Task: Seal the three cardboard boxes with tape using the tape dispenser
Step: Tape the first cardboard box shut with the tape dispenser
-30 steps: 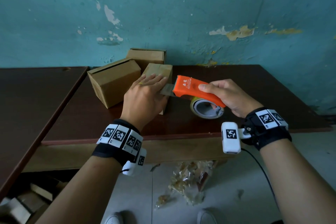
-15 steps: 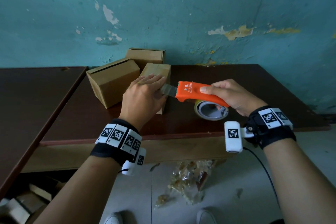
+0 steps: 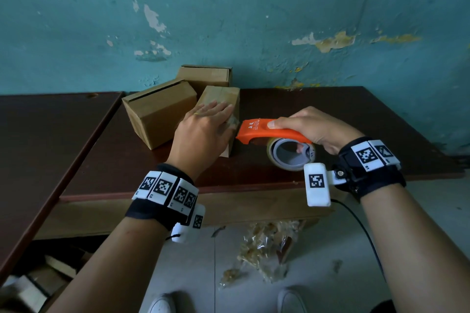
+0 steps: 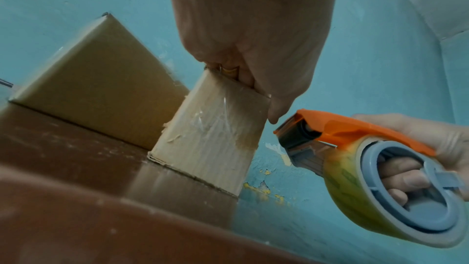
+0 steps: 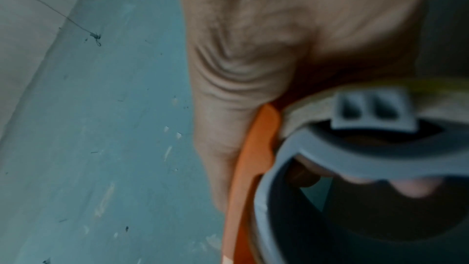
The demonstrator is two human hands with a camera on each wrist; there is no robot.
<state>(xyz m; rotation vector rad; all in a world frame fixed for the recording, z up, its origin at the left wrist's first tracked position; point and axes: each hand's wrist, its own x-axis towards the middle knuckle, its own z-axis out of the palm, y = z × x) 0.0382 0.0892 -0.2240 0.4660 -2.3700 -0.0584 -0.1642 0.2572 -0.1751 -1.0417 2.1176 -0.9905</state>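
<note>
Left hand (image 3: 203, 132) lies flat atop the taped box (image 4: 210, 138) on the counter (image 3: 330, 114); right hand (image 3: 318, 127) grips the tape dispenser (image 3: 269, 132) beside it. Two boxes (image 3: 160, 112) crowd behind, seemingly untaped.

Wall (image 3: 254, 20): teal paint, peeling in pale and yellow patches.
Bench (image 3: 330, 109): dark brown top, standing against the wall.
Second bench (image 3: 50, 134): same dark brown, to the left.
Floor (image 3: 330, 274): pale grey.
Crumpled wrapping (image 3: 264, 249): clear plastic (heaped under the bench edge).
Shoes (image 3: 162, 305): white toes at the bottom edge.
</note>
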